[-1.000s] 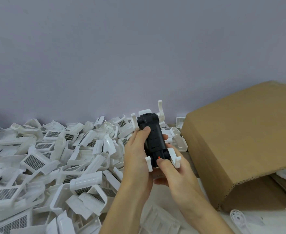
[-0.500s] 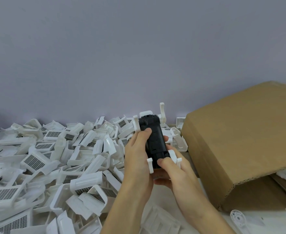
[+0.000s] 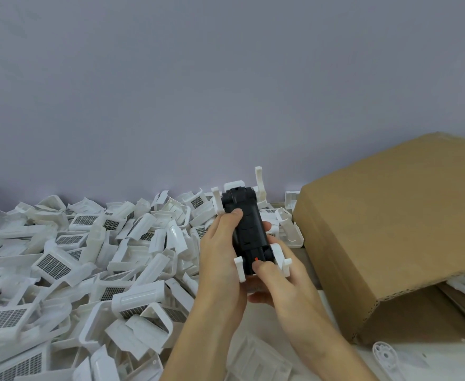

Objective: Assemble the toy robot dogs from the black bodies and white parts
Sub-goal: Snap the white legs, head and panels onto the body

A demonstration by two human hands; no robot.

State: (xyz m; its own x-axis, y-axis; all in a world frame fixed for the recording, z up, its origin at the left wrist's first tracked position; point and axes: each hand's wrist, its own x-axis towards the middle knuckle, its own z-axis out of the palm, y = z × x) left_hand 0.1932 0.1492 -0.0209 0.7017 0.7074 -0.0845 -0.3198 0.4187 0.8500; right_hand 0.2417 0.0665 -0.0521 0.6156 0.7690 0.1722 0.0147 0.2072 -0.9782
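Observation:
A black toy dog body (image 3: 247, 229) with several white legs attached is held belly-up in front of me, above the table. My left hand (image 3: 220, 248) grips its left side, thumb laid across the upper belly. My right hand (image 3: 278, 281) holds the near end from below, its thumb tip pressing beside a small orange switch (image 3: 256, 259). One white leg (image 3: 259, 185) at the far right corner sticks straight up. A large heap of loose white shell parts (image 3: 83, 259), many with grey grid stickers, covers the table to the left.
A big brown cardboard box (image 3: 396, 232) lies on its side at the right, close to my right hand. A clear plastic tray (image 3: 258, 361) and a white round part (image 3: 385, 356) lie on the table near the bottom edge. A grey wall stands behind.
The toy has tilted slightly and my right thumb has slid a little along the near end, uncovering the orange switch again. Both hands keep their hold.

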